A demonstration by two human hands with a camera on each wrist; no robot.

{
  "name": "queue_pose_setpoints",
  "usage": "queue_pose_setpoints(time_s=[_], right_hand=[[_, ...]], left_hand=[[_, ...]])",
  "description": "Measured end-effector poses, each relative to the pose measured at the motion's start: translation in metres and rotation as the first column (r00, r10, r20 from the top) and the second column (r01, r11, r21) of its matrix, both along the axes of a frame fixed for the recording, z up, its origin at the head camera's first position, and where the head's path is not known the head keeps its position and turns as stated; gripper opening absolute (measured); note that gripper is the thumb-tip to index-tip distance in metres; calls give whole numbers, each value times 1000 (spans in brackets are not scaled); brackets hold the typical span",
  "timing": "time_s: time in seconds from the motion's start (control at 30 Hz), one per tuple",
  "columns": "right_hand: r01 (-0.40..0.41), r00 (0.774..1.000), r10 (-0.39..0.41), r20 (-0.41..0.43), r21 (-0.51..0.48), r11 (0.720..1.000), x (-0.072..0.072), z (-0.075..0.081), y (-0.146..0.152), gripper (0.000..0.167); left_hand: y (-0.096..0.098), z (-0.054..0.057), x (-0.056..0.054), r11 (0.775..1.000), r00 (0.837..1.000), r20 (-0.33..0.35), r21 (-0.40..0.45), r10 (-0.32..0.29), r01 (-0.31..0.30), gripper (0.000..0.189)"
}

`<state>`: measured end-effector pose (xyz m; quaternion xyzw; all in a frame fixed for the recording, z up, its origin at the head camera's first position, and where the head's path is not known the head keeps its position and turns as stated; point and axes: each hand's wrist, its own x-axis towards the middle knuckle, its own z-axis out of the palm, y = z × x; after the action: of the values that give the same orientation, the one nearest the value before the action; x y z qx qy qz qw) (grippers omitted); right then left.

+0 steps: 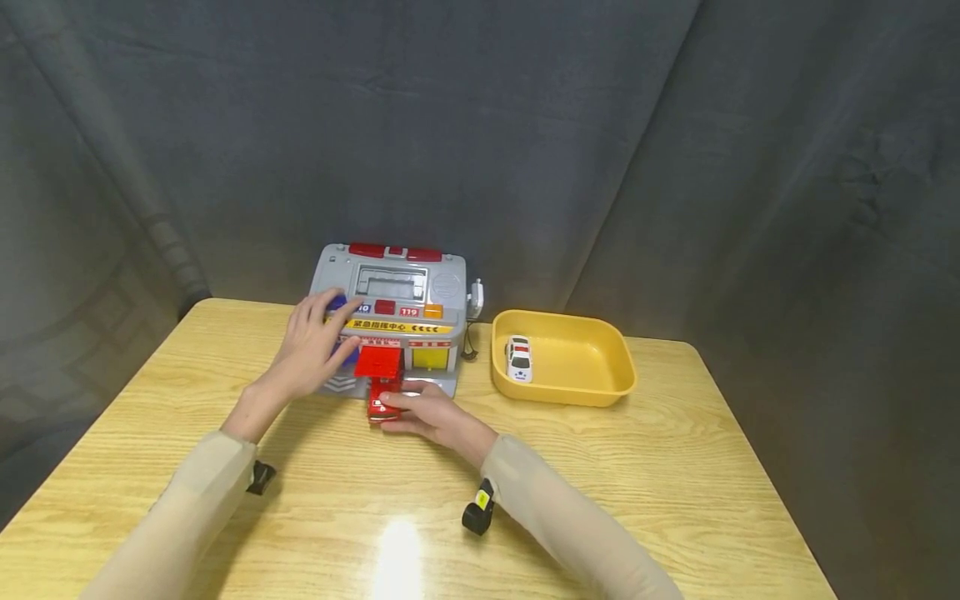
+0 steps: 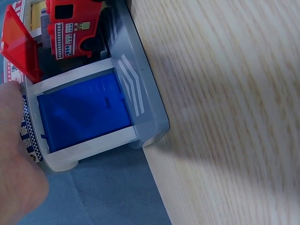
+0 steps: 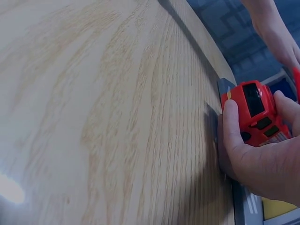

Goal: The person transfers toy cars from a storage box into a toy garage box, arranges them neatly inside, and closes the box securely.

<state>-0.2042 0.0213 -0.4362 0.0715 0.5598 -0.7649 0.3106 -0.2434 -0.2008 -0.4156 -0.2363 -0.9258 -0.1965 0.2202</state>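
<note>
A grey toy emergency station (image 1: 450,287) stands at the table's back edge, its middle red door (image 1: 378,362) swung up. Between thumb and fingers, my right hand (image 1: 442,419) pinches a red toy fire truck (image 1: 384,407) in front of that doorway. The truck's rear part is under the raised door, and its cab faces me, as the right wrist view shows with the windscreen (image 3: 253,99). My left hand (image 1: 306,350) lies over the station's left side, fingers spread near the blue button. In the left wrist view, the blue door (image 2: 84,110) beside the truck is down.
Right of the station sits a yellow tray (image 1: 570,396) with a white toy police car (image 1: 519,360) at its left side. A yellow door (image 1: 430,358) is at the station's right. A white piece (image 1: 477,298) projects from its right side. Grey curtain (image 1: 480,125) hangs behind the table.
</note>
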Motion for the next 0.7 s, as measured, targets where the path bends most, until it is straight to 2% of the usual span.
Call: queue_pose_setpoints(time_s=[0.17,0.33,0.5,0.7], right_hand=[[27,1000,-27,1,-10,1000,0,-2,-3,49],[57,998,-56,12,-34,998,0,-3,-4,53],[47,999,-48,-17,-51,998,2,-5,-4,58],[56,996,-57,-63,-8,998,3,-11,-4,59]], left_hand=[[1,0,0,1000,1000,2,-1,2,-2,64],[1,0,0,1000,1000,1,3,-1,1,63],[1,0,0,1000,1000,2,5,1,-1,63],[1,1,1,1000,1000,4,5,3,-3,63]])
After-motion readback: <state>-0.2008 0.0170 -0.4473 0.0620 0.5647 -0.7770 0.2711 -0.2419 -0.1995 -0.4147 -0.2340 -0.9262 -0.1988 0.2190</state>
